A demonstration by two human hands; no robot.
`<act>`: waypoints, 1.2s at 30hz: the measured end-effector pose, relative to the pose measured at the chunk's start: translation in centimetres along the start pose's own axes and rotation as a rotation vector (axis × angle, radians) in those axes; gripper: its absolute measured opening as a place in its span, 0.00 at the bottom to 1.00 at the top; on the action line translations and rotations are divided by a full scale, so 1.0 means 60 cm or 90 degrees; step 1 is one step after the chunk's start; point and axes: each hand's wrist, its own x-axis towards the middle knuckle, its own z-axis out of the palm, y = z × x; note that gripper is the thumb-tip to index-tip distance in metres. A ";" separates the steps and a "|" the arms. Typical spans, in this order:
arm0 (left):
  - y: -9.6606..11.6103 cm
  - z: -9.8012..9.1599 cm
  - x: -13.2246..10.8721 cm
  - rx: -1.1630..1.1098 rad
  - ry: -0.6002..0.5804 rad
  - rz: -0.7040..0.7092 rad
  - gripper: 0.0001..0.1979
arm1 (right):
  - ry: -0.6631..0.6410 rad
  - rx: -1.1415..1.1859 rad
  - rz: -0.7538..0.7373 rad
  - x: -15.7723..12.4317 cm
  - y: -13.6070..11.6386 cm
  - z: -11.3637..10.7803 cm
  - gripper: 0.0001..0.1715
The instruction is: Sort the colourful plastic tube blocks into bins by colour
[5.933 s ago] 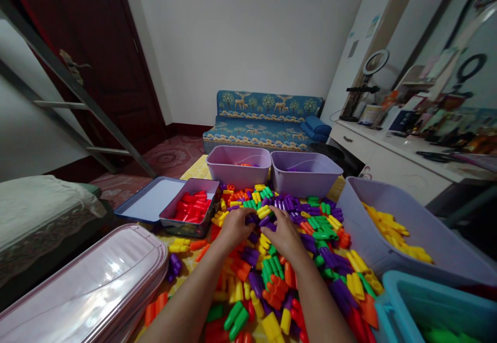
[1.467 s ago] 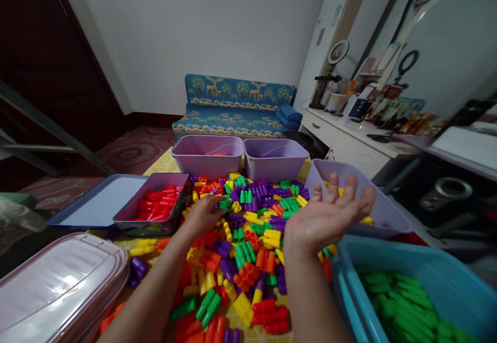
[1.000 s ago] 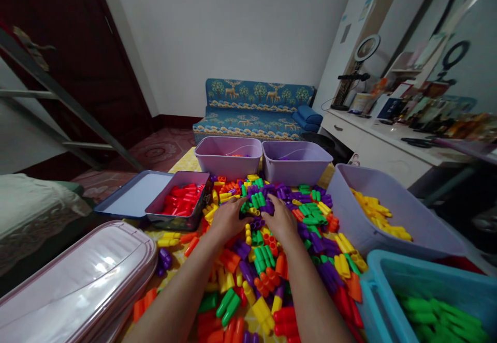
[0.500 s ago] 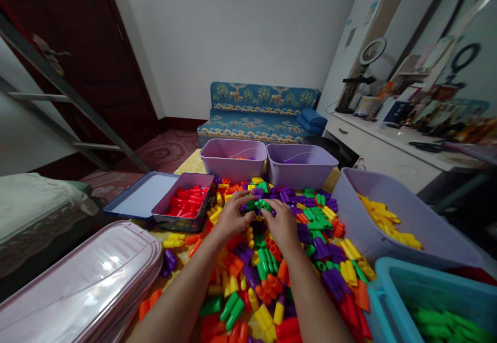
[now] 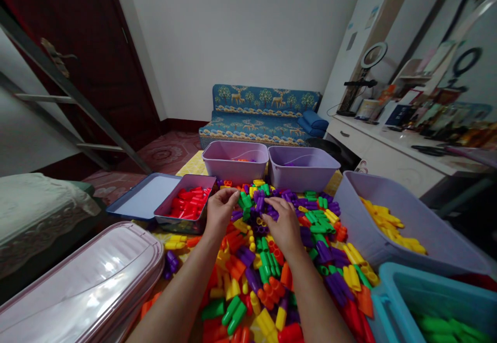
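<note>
The fingers of my right hand (image 5: 285,225) curve around the right end of a purple tube-shaped plastic block (image 5: 260,202), over the middle of the pile. My left hand (image 5: 222,211) is just left of it, thumb and forefinger pressed together; what lies between them is too small to make out. Green tube blocks (image 5: 245,201) lie right beside the left fingertips. Beneath both hands spreads a heap of joined tube blocks in purple, green, orange, yellow and red.
Two lilac bins (image 5: 235,169) stand at the far edge. A tin of red blocks (image 5: 190,203) sits left, its lid hinged back. At right are a lilac bin with yellow blocks (image 5: 382,221) and a turquoise bin (image 5: 388,286) with green ones. Pink lids (image 5: 85,281) lie front left.
The hands have moved apart; the left has shifted leftward. The green pieces formerly between them now lie near the left fingertips, and a purple block shows at the right fingertips.
</note>
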 end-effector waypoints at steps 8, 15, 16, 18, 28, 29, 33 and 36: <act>-0.001 0.025 -0.019 0.041 -0.158 -0.021 0.21 | -0.092 0.209 0.075 -0.004 -0.033 0.005 0.20; -0.011 0.002 -0.019 0.561 -0.197 0.152 0.16 | -0.049 0.034 0.118 -0.001 -0.015 -0.010 0.16; -0.014 0.000 -0.019 0.648 -0.205 0.165 0.17 | -0.034 -0.014 0.115 -0.001 -0.012 -0.012 0.16; -0.019 0.000 -0.021 0.746 -0.242 0.170 0.19 | -0.034 -0.067 0.114 -0.001 -0.007 -0.011 0.15; -0.026 0.006 -0.023 0.694 -0.255 0.172 0.20 | -0.118 0.023 0.097 -0.009 -0.011 0.008 0.11; -0.029 0.005 -0.021 0.684 -0.244 0.164 0.20 | -0.119 0.025 0.098 -0.009 -0.010 0.009 0.11; -0.038 0.001 -0.012 0.619 -0.211 0.149 0.17 | -0.123 0.022 0.100 -0.008 -0.006 0.009 0.11; -0.038 0.000 -0.009 0.576 -0.185 0.133 0.17 | -0.117 0.000 0.108 -0.007 -0.006 0.008 0.12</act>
